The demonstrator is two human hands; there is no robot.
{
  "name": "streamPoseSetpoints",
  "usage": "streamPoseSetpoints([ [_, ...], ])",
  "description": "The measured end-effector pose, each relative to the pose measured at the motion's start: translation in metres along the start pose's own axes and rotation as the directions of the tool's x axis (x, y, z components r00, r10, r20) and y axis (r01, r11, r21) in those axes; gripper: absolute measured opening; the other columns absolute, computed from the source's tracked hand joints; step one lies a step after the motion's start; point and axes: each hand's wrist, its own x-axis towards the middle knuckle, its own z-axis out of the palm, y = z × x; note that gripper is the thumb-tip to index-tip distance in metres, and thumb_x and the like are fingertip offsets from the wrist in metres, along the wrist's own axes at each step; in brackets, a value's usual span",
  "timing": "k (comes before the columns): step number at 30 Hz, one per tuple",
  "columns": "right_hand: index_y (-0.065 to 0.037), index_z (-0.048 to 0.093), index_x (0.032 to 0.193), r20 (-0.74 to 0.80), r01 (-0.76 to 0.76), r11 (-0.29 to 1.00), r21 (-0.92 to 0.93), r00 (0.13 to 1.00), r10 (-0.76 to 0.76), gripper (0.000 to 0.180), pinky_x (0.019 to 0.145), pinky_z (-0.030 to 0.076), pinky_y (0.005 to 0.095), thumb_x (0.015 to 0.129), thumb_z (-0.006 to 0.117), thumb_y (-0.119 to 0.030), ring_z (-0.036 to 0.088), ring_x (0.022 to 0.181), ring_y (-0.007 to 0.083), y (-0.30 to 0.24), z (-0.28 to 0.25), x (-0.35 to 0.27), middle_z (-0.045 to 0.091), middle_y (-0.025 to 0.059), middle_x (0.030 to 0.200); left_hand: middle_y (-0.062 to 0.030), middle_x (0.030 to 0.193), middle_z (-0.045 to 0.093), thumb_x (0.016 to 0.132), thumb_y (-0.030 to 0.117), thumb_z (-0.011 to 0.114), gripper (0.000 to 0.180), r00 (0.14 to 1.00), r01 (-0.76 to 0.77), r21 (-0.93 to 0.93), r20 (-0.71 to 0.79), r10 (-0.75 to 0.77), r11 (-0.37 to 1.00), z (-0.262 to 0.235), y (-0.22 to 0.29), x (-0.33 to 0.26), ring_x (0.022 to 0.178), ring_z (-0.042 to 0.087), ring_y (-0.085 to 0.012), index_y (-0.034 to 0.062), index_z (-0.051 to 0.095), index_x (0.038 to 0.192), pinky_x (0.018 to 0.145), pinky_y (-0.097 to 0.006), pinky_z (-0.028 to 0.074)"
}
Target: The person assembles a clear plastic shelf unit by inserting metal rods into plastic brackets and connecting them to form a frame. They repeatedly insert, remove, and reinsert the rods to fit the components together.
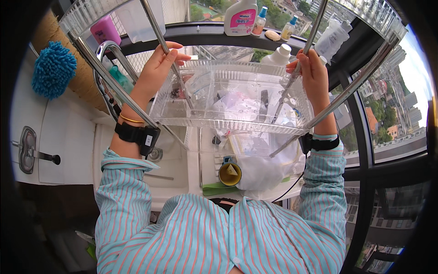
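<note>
Between my arms stands a tiered rack of clear plastic trays on shiny metal poles. Its lower tray has water drops on it and lies level below my hands. My left hand is closed round the far left pole. On the far right pole, my right hand has its thumb and fingers wrapped. Part of the upper tray shows at the top edge. Through the clear plastic I see white cloth or bags, partly blurred by the tray.
Under the rack is a white sink with a curved metal faucet. A mug stands near my chest beside a green flat thing. Bottles line the windowsill. A blue chenille mitt hangs at left.
</note>
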Motion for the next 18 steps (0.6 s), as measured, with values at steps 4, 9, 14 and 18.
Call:
streamPoseSetpoints([
  [4,0.001,0.060,0.108,0.010,-0.017,0.999,-0.050,1.000,0.017,0.025,0.070,0.057,0.0294,0.110,0.053,-0.023,0.074,0.076,0.0149,0.000,0.003,0.007,0.073,0.0094,0.080,-0.0131,0.110,0.075,0.113,0.030,0.043,0.028,0.999,0.043,-0.065,-0.010,-0.043,0.997,-0.003,-0.007,-0.006,0.101,0.068,-0.0159,0.0063,0.055,0.124,0.096,-0.031,0.051],
  [9,0.000,0.060,0.109,0.042,-0.046,0.998,0.037,0.998,0.044,0.026,0.075,0.059,0.0296,0.111,0.051,-0.025,0.075,0.085,0.0165,0.008,0.004,0.006,0.075,0.0130,0.095,-0.0128,0.109,0.076,0.113,0.033,0.043,0.028,0.999,0.013,-0.073,-0.046,-0.016,0.997,-0.005,-0.009,-0.013,0.098,0.067,-0.0164,0.0077,0.054,0.118,0.096,-0.032,0.050],
  [14,0.000,0.059,0.123,0.149,-0.114,0.903,0.414,0.987,0.056,0.029,0.094,0.056,0.0337,0.112,0.046,-0.024,0.071,0.107,0.0190,0.018,0.004,-0.012,0.071,0.0145,0.117,-0.0127,0.109,0.076,0.113,0.032,0.044,0.024,0.998,0.010,-0.127,-0.063,-0.019,0.992,-0.005,-0.013,-0.017,0.097,0.067,-0.0164,0.0094,0.054,0.114,0.096,-0.032,0.050],
  [18,0.000,0.057,0.132,0.178,-0.121,0.915,0.384,0.983,0.055,0.031,0.099,0.055,0.0352,0.113,0.045,-0.022,0.070,0.108,0.0188,0.021,0.004,-0.012,0.071,0.0132,0.116,-0.0116,0.109,0.074,0.113,0.030,0.045,0.022,0.999,-0.009,-0.162,-0.047,0.002,0.987,-0.006,-0.015,-0.018,0.099,0.067,-0.0165,0.0097,0.054,0.112,0.095,-0.033,0.050],
])
